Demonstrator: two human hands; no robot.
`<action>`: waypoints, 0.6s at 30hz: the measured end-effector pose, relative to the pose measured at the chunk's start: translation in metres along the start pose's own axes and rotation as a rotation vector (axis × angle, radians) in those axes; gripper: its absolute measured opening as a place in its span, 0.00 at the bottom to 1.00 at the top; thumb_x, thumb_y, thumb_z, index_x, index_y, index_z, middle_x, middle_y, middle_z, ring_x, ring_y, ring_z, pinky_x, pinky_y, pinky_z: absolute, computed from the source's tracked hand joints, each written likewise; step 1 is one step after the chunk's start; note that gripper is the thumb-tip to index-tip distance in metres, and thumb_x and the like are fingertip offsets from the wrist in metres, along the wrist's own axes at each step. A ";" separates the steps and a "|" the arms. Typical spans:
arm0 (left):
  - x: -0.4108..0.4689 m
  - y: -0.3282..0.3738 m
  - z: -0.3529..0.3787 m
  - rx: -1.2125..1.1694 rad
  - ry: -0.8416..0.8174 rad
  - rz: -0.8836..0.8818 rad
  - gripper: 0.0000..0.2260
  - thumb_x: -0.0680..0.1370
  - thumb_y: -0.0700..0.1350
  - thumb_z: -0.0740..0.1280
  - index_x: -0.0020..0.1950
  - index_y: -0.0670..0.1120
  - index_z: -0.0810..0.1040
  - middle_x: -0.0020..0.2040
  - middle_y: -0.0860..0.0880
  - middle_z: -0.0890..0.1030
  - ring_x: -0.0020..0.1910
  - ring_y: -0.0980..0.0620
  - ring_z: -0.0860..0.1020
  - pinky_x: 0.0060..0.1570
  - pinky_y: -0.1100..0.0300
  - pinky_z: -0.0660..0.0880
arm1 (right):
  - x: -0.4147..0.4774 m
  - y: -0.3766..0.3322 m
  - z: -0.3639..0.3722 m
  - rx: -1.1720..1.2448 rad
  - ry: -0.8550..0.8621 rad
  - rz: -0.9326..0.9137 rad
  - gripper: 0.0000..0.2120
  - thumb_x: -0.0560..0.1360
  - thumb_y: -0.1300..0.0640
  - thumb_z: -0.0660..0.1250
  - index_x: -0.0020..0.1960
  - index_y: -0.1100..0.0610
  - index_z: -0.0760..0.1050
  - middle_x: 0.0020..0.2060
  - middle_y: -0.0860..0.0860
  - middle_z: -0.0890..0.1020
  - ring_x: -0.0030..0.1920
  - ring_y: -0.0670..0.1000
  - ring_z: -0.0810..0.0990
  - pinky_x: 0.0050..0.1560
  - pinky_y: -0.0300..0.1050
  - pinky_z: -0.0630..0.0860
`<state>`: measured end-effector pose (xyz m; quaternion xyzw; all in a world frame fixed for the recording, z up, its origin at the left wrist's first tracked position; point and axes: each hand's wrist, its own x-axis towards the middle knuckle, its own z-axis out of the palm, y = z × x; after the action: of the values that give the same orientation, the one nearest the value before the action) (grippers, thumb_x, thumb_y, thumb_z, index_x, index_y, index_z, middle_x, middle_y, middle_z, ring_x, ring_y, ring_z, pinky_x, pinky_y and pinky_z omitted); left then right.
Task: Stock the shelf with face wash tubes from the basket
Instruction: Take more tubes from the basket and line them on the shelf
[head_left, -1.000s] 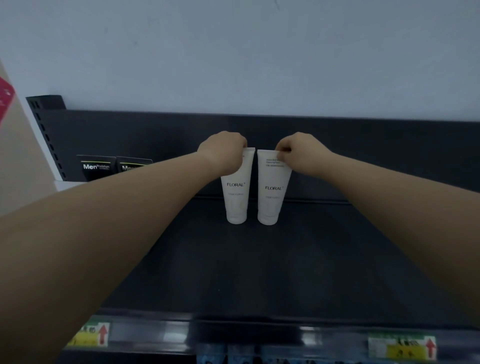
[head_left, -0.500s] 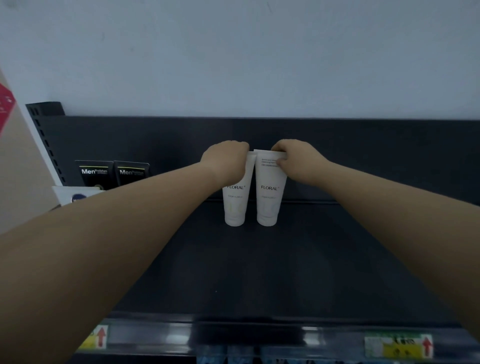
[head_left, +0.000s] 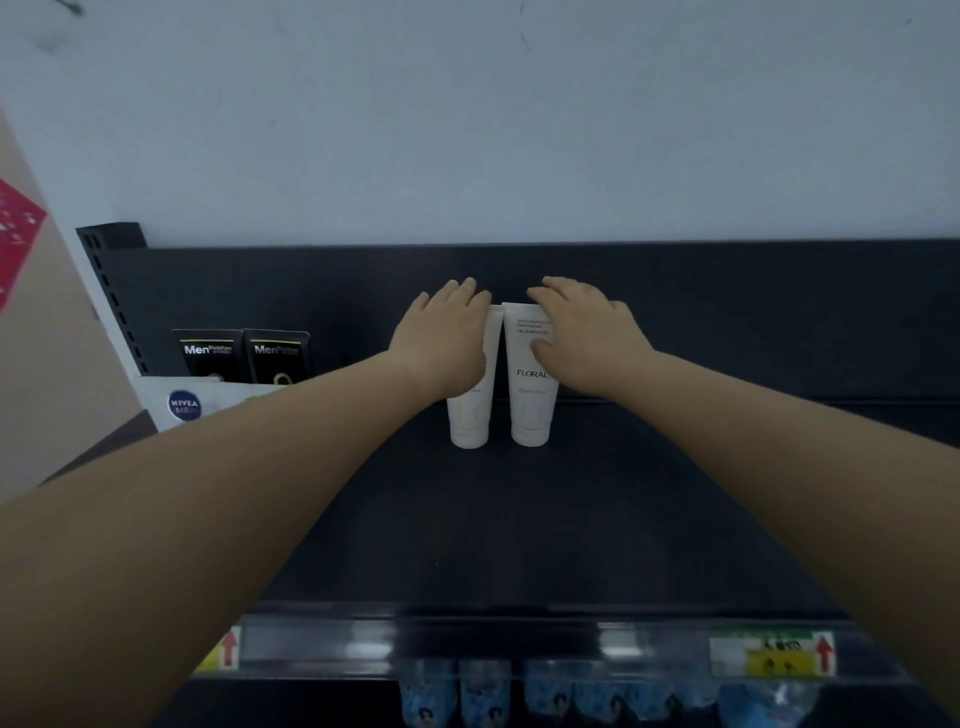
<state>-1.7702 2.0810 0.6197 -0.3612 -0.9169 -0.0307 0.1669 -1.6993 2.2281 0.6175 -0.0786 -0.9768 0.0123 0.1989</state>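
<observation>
Two white FLORAL face wash tubes stand cap-down side by side at the back of the dark shelf (head_left: 519, 519). My left hand (head_left: 447, 338) lies with straight fingers over the top of the left tube (head_left: 470, 415). Straight fingers of my right hand (head_left: 582, 332) likewise cover the upper part of the right tube (head_left: 530, 400). Both tubes lean against the shelf's back panel. The basket is out of view.
Two black Men tubes (head_left: 244, 356) and a white Nivea Men pack (head_left: 184, 405) stand at the shelf's left end. A price rail (head_left: 519, 644) with yellow tags runs along the front edge. Blue packs (head_left: 571, 696) fill the shelf below.
Both hands have gone from pinching the tube tops with curled fingers to lying flat and open over them. The tubes stand slightly closer together and further back.
</observation>
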 end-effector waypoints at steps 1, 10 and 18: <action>-0.003 0.000 0.000 0.004 0.010 -0.003 0.28 0.79 0.42 0.59 0.77 0.43 0.53 0.78 0.44 0.51 0.77 0.46 0.49 0.75 0.49 0.49 | -0.004 -0.003 0.000 -0.011 -0.013 -0.003 0.29 0.79 0.50 0.59 0.77 0.52 0.53 0.77 0.50 0.54 0.77 0.53 0.52 0.72 0.57 0.56; -0.052 -0.003 0.011 0.059 0.060 0.033 0.29 0.81 0.53 0.56 0.78 0.43 0.51 0.78 0.44 0.50 0.77 0.46 0.48 0.75 0.46 0.49 | -0.043 -0.037 0.011 -0.072 -0.019 -0.027 0.35 0.78 0.44 0.58 0.78 0.54 0.46 0.78 0.52 0.47 0.78 0.54 0.46 0.76 0.56 0.48; -0.123 -0.019 0.017 0.046 0.054 0.029 0.31 0.79 0.55 0.58 0.77 0.45 0.52 0.78 0.42 0.51 0.77 0.44 0.51 0.75 0.45 0.49 | -0.090 -0.083 0.017 -0.087 -0.023 -0.004 0.36 0.78 0.43 0.58 0.78 0.53 0.45 0.78 0.53 0.49 0.77 0.56 0.45 0.75 0.59 0.48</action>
<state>-1.7034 1.9899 0.5644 -0.3694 -0.9073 -0.0168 0.2003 -1.6363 2.1324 0.5712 -0.0851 -0.9788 -0.0299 0.1840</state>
